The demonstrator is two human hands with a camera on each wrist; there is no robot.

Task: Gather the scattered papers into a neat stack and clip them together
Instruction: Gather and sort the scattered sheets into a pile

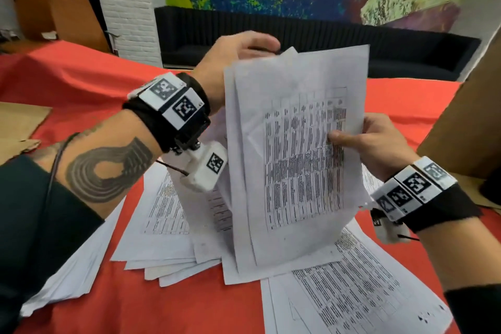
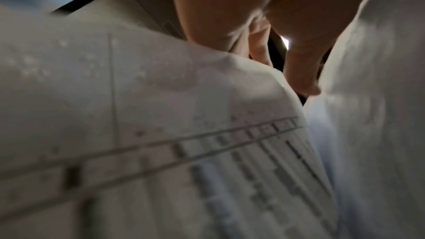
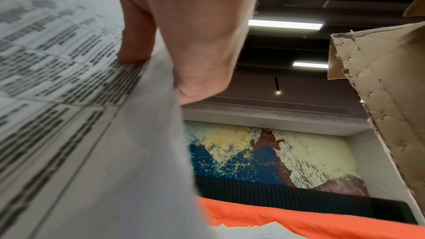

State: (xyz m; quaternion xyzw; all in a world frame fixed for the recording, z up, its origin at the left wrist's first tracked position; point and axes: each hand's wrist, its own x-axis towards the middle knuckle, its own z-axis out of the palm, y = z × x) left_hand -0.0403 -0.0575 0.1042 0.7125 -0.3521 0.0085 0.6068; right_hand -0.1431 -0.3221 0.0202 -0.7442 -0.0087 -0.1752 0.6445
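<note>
The right hand [image 1: 379, 144] pinches the held sheets [image 1: 295, 160] at their right edge, thumb on the print; the left hand [image 1: 238, 54] curls over their top corner. They stand upright mid-table [image 1: 81, 81] above loose papers [image 1: 168, 225]. Best to loosen both grips slightly and tap the lower edges square.

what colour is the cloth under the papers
Red-orange. The tablecloth shows best in the head view, beneath the scattered papers.

cardboard box [image 1: 461, 127] crowds the right; loose papers [image 1: 168, 238] cover the red cloth [image 1: 81, 84] below
</note>
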